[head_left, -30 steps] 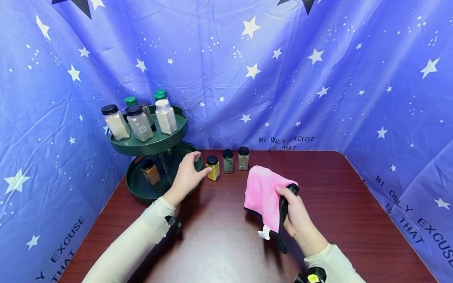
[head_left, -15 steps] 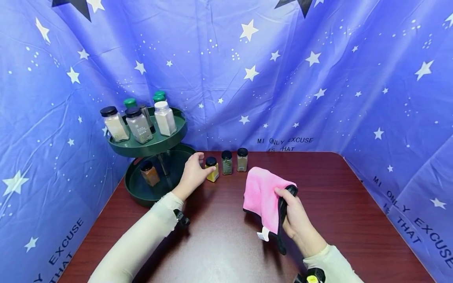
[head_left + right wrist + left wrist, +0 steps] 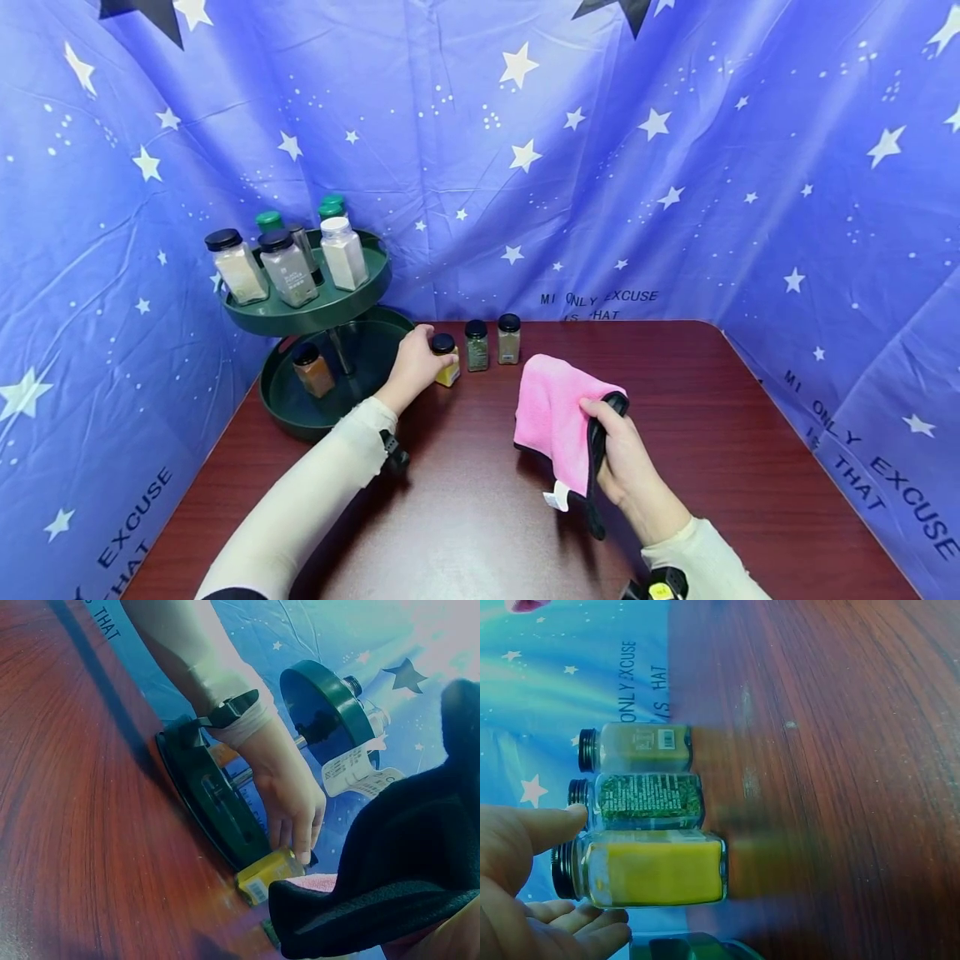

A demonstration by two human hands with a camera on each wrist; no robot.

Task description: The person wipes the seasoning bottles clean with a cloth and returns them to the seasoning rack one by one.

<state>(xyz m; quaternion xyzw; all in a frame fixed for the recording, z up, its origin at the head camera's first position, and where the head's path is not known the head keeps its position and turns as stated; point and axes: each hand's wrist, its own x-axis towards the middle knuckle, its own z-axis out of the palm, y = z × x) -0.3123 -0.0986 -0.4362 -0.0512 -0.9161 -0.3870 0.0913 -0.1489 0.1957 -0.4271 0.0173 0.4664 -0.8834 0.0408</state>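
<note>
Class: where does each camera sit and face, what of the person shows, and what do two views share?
Head: on the head, facing forward and down at the table; sleeves, left hand and right hand show.
Left wrist: on that wrist, facing the yellow jar, green jar and tan jar; part of the left hand shows.
Right wrist: on that wrist, facing past the pink cloth toward the two-tier stand; left hand and sleeve show, right hand barely.
Shared: both wrist views show the yellow jar.

Pale cream left sleeve, cuff kinda ragged. Right sleeve matches. Black left-wrist gadget, black strap too. Black right-wrist gadget sports bright yellow sticker. Dark band up left sleeve. Fingers bare.
</note>
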